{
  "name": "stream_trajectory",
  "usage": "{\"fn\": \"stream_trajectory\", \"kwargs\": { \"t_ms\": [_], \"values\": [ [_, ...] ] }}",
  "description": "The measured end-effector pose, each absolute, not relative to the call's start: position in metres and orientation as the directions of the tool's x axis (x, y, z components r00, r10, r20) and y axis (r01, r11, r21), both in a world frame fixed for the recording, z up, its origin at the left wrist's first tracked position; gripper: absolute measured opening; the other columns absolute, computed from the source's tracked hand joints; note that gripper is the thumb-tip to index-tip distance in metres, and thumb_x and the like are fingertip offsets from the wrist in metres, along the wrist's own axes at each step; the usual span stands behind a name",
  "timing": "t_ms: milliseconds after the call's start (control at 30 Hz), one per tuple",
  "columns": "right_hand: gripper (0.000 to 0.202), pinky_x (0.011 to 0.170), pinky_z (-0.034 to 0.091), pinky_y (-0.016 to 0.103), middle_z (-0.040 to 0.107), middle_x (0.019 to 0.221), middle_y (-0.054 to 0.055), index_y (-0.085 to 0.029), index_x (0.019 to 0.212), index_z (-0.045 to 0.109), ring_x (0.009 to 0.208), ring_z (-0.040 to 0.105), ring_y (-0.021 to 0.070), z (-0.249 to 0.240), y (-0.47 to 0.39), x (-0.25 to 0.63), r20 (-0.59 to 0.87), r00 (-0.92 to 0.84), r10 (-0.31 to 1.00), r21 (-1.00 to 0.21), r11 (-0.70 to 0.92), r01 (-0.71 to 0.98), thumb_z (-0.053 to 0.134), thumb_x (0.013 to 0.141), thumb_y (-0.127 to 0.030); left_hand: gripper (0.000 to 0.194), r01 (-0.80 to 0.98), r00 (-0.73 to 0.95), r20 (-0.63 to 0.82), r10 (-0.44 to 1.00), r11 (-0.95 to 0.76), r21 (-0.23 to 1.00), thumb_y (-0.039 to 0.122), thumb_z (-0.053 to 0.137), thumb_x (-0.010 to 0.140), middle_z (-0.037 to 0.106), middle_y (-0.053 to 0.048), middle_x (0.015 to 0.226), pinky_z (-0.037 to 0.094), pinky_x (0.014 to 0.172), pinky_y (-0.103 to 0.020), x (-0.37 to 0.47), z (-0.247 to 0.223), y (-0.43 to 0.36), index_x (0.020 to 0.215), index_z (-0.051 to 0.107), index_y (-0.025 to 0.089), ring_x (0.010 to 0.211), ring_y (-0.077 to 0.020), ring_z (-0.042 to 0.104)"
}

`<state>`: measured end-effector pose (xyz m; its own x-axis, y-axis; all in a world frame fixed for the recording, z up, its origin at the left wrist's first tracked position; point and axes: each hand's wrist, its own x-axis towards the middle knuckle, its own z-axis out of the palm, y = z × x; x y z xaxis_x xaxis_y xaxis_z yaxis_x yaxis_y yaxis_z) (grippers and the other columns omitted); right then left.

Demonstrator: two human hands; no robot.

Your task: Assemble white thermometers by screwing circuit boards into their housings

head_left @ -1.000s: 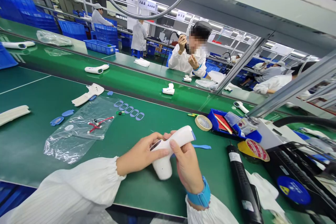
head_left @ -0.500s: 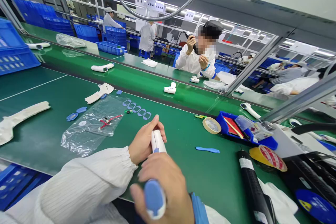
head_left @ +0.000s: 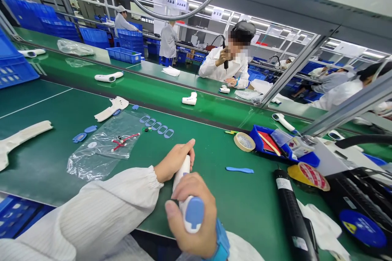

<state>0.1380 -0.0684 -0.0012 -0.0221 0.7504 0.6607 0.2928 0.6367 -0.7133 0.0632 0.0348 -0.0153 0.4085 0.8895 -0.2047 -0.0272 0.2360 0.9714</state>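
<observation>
Between my two hands is a white forehead thermometer (head_left: 181, 170) with a blue oval piece on its near end. My left hand (head_left: 175, 160) is closed around its far part. My right hand (head_left: 200, 206) wraps the near end, thumb on the left side. Some of the casing is hidden under the fingers. Left of my hands, a clear plastic bag (head_left: 102, 153) lies flat with red-wired parts on it. Beyond it are several blue oval frames (head_left: 157, 126) in a row and a small green circuit board (head_left: 147, 129). A blue pry tool (head_left: 239, 170) rests to the right.
White casing halves (head_left: 112, 108) lie left. On the right are a tape roll (head_left: 244, 142), a blue parts tray (head_left: 269, 147) and a black electric screwdriver (head_left: 290, 208). A green conveyor belt (head_left: 147, 87) carries thermometers; a co-worker (head_left: 225, 63) sits beyond it.
My right hand and the thermometer's near end have shifted up and slightly right. Thermometers on the belt have slid left. The co-worker has lowered one hand.
</observation>
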Motion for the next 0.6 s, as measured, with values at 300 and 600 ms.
{"fn": "stream_trajectory", "kwargs": {
  "t_ms": [300, 600],
  "values": [
    [0.024, 0.068, 0.055, 0.028, 0.07, 0.094, 0.008, -0.02, 0.097, 0.063, 0.082, 0.067, 0.0204, -0.016, -0.098, 0.208, 0.192, 0.103, 0.976, -0.949, 0.157, 0.275, 0.062, 0.076, -0.03, 0.055, 0.367, 0.401, -0.065, 0.914, -0.095, 0.925, 0.058, 0.042, 0.08, 0.032, 0.005, 0.038, 0.023, 0.045, -0.024, 0.063, 0.0, 0.043, 0.043, 0.046, 0.018, 0.038, -0.0097, 0.03],
    [0.018, 0.064, 0.057, 0.026, 0.07, 0.085, 0.004, -0.023, 0.094, 0.065, 0.07, 0.067, 0.0174, 0.011, -0.136, 0.349, 0.449, 0.039, 0.893, -0.399, 0.161, 0.902, 0.057, 0.08, -0.031, 0.032, 0.599, 0.533, 0.047, 0.845, -0.416, 0.684, 0.046, 0.052, 0.076, 0.053, -0.003, 0.063, 0.03, 0.056, -0.028, 0.092, -0.009, 0.072, 0.057, 0.055, 0.02, 0.06, -0.0202, 0.048]
  ]
}}
